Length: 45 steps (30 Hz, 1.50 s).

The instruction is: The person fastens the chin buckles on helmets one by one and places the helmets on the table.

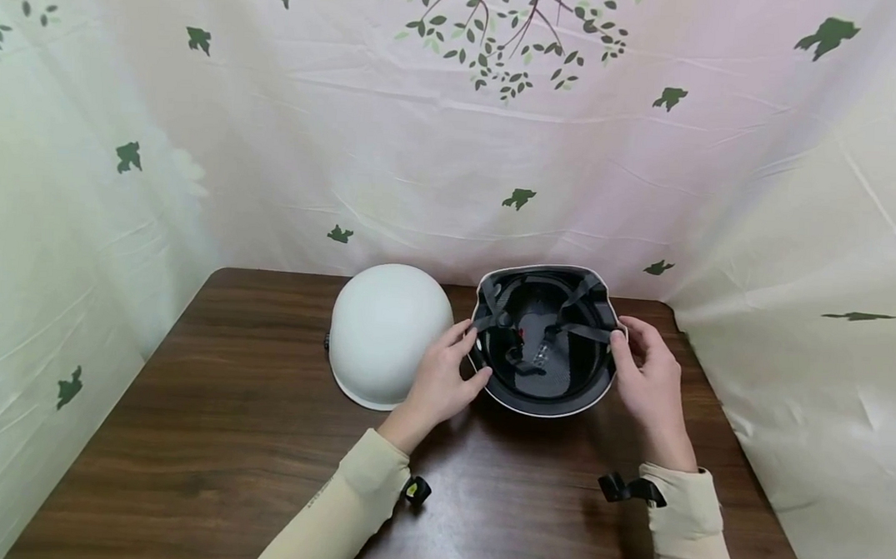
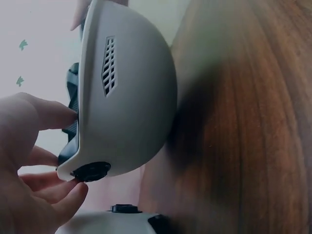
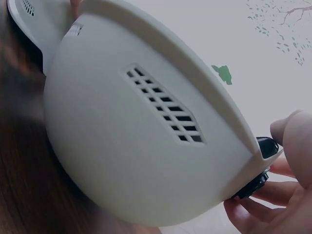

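A white helmet [image 1: 552,380] lies upside down on its dome, its black lining and straps [image 1: 588,331] facing up. My left hand [image 1: 444,375] grips its left rim; in the left wrist view the thumb is at the inner edge and other fingers lie outside by a black round fitting [image 2: 92,171]. At the opposite rim, my right hand [image 1: 652,380] pinches the edge, thumb inside and fingers outside near a matching fitting [image 3: 252,187]. Slotted vents [image 3: 165,105] show on the shell. Just left stands a second white helmet [image 1: 389,331], dome up.
Both helmets are near the back edge of a dark wooden table [image 1: 209,419]. A pale curtain [image 1: 438,162] with leaf and bird prints hangs right behind it and along both sides. Black bands [image 1: 637,489] are strapped at the sleeve cuffs.
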Tool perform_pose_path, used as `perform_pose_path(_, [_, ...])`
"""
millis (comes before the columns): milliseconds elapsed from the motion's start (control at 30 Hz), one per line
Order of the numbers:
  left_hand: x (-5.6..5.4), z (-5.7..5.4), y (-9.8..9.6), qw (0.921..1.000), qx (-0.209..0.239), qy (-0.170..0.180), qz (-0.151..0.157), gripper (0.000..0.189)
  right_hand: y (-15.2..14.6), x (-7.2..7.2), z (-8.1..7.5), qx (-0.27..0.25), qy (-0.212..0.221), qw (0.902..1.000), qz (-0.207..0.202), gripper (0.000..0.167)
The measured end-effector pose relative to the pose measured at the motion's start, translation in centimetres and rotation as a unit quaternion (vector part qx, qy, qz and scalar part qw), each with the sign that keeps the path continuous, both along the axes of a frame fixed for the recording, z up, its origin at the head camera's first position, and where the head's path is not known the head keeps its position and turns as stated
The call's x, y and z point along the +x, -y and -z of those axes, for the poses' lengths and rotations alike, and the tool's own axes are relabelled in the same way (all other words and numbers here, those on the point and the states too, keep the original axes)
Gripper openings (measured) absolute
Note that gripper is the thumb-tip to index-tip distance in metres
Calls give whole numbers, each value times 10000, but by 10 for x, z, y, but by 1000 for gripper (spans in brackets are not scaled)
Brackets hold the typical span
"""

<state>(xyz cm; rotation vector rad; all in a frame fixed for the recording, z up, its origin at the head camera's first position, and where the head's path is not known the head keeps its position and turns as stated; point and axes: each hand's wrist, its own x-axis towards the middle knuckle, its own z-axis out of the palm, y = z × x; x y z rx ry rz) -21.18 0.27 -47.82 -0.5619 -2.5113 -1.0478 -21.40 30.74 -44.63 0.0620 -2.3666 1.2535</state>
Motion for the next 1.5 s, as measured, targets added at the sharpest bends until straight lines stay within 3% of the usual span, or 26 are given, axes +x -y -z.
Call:
perform_pose_path(200, [0,5,-4,9996,-213,184,-28,65,3,3,-7,-17,-295,9996,4,38])
perform_pose_path(467, [-5,15,-6,9981,-286,543,71,68,8,5,-10,8,-705,9953,-664,35])
perform_pose_path(700, [-9,22,-11,9947,-375,942,195,69,12,5,-10,-55,-679,9954,-668,36])
perform_pose_path(1033, [-16,35,-16,9865,-403,1536,390,68,19,0,-4,-5,-587,9933,-996,43])
perform_pose_path(1367, [-15,32,-16,9832,-571,1670,459,69,22,-1,-3,153,-536,9931,-1029,49])
perform_pose_path(1500, [-14,28,-17,9857,-714,1460,434,64,21,-1,-3,193,-473,9931,-1060,52])
